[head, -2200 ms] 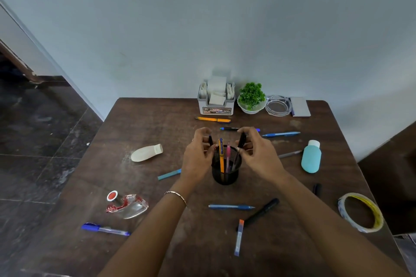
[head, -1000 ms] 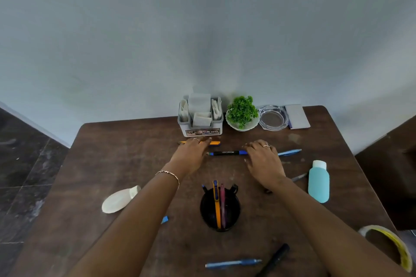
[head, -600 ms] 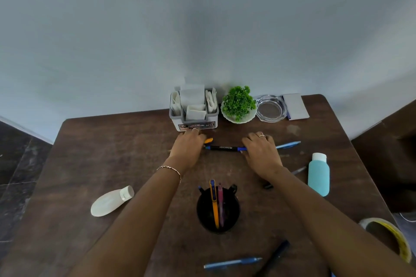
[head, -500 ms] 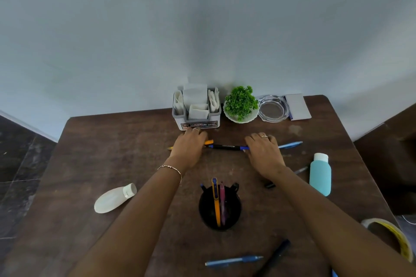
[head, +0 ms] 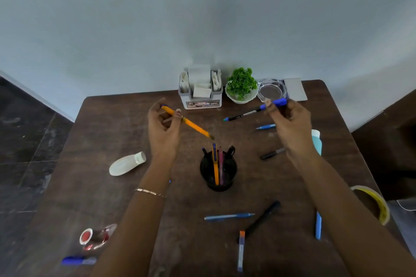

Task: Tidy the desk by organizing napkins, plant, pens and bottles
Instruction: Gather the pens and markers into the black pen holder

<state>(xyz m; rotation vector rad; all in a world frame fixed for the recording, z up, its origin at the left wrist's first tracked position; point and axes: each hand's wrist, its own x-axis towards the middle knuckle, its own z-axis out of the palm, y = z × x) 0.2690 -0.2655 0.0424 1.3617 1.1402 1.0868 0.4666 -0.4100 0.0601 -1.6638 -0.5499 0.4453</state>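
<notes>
We look down on a dark wooden table (head: 108, 132) set against a pale wall. The left hand (head: 164, 135) is raised above it, its grip pinched shut with thumb and fingers on an orange pen (head: 191, 125). This pen slants down to the right, and its tip is just above a black pen cup (head: 206, 175). The right hand (head: 290, 126) is raised as well, its grip pinched on the blue cap end of a black-and-blue marker (head: 244, 115). The marker's other end points left. We cannot tell whether it touches the table.

The pen cup stands mid-table between the two forearms, with upright pens (head: 216, 164) inside it. At the far edge a grey napkin holder (head: 202, 104) holds white napkins (head: 199, 74). Just right of it is a green plant (head: 242, 82), then a glass dish (head: 270, 91).

A white bottle (head: 127, 163) lies on its side left of the left wrist. A teal bottle (head: 316, 141) is partly hidden behind the right wrist. A light blue pen (head: 229, 216) and a black pen (head: 261, 220) lie loose on the near side. At the right edge sits a tape roll (head: 380, 207).
</notes>
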